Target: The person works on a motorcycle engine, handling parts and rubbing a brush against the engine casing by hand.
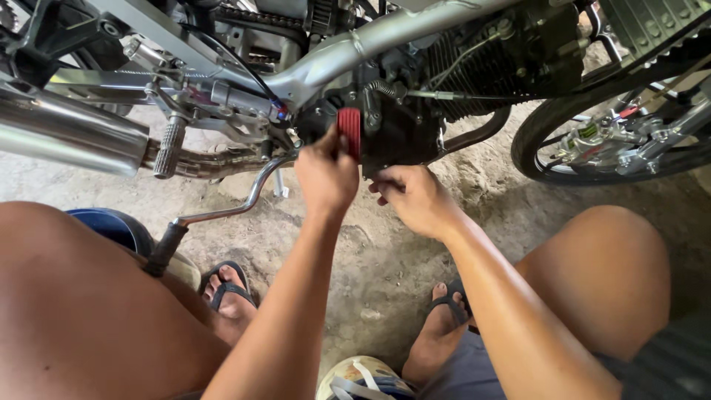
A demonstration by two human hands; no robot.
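Red ribbed plastic, the handle of a tool (pixel 349 133), is clasped by the left hand (pixel 326 178) against the dark engine case (pixel 400 137), far of centre. The right hand (pixel 415 198) is curled beside it, fingers pinched under the case; what is pinched cannot be told. A slip is likely if the tool is tilted, skinning knuckles on the exhaust pipe (pixel 70 133).

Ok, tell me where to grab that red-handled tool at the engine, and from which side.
Take the red handle, the ribbed part sticking out of the black engine case. It stands roughly upright and faces the person, so come from the near side, thumb and fingers wrapped around the ribs, much as the left hand grips it now. The right hand sits just beside it under the case.
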